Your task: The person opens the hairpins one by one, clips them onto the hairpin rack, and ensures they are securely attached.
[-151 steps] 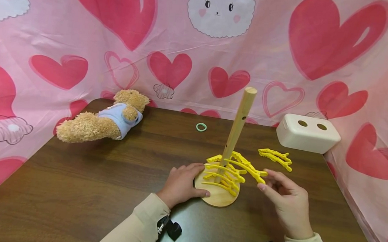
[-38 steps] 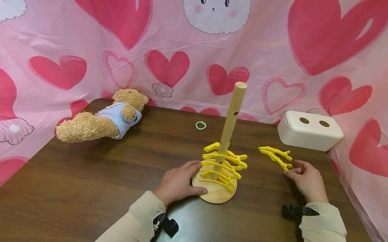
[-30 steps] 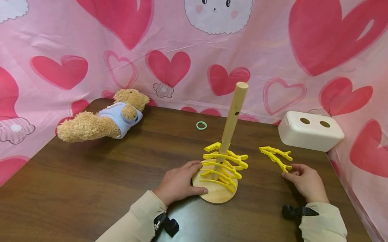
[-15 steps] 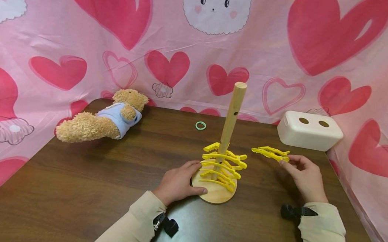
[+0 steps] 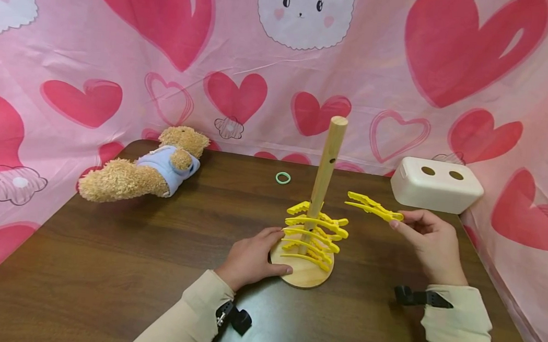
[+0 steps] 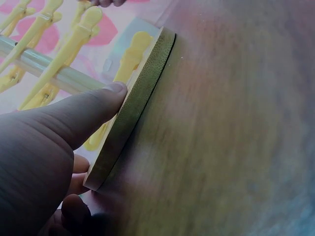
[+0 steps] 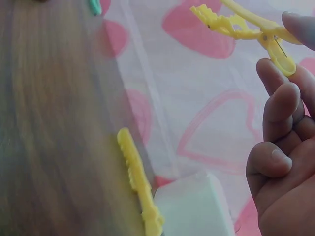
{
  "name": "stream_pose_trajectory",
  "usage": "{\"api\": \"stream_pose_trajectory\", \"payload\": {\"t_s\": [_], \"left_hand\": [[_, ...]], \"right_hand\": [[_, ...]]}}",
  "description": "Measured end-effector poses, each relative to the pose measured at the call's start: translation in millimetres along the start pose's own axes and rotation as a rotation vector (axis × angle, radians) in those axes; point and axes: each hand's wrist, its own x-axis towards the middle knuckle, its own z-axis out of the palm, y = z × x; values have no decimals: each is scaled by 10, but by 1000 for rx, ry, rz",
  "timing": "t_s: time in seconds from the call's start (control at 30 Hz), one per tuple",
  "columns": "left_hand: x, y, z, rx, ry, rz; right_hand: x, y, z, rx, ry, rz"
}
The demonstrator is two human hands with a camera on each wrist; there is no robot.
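A wooden stand (image 5: pixel 329 158) with an upright post and a round base (image 5: pixel 302 276) stands mid-table. Several yellow alligator hair clips (image 5: pixel 316 235) cross its post one above another. My left hand (image 5: pixel 252 258) holds the rim of the base, its thumb (image 6: pixel 93 110) lying on the edge in the left wrist view. My right hand (image 5: pixel 432 243) pinches the tail end of another yellow hair clip (image 5: pixel 375 208), its jaws spread and pointing left towards the post. In the right wrist view this held clip (image 7: pixel 236 27) hangs above the table.
One more yellow clip (image 7: pixel 135 182) lies on the table beside the white box (image 5: pixel 435 188) with two round holes. A green ring (image 5: pixel 283 178) lies behind the stand. A teddy bear (image 5: pixel 161 166) lies at the back left. Heart-printed cloth (image 5: pixel 244 43) surrounds the table.
Five seconds ago my right hand held a clip at the post. It then reached to the clips on the right, pinched one, and lifted it leftwards. My left hand stayed on the base.
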Motion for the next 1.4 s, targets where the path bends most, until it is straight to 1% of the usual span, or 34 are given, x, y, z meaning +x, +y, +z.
{"api": "stream_pose_trajectory", "payload": {"t_s": [0.3, 0.4, 0.63, 0.73, 0.83, 0.93, 1.07, 1.17, 1.23, 1.4], "left_hand": [[3, -17, 12, 12, 14, 13], [3, -21, 10, 15, 16, 14], [-2, -23, 10, 31, 13, 19], [-8, -31, 11, 42, 13, 27], [-14, -41, 12, 48, 13, 35], [-13, -46, 10, 40, -2, 30], [-15, -19, -2, 24, -31, 7], [-22, 15, -7, 31, -30, 1], [-24, 36, -8, 44, -25, 3], [-13, 60, 6, 62, -18, 10]], "right_hand": [[-80, -262, 29, 48, -45, -78], [-110, -347, 36, 101, -73, -100], [-168, -473, 52, 300, -144, -109], [-191, -513, 70, 340, -164, -118], [-210, -552, 101, 328, -182, -139], [-229, -593, 140, 287, -185, -164], [-270, -642, 200, 309, -195, -193], [-299, -672, 249, 344, -221, -226], [-314, -692, 278, 341, -228, -247], [-353, -741, 325, 335, -202, -269]]}}
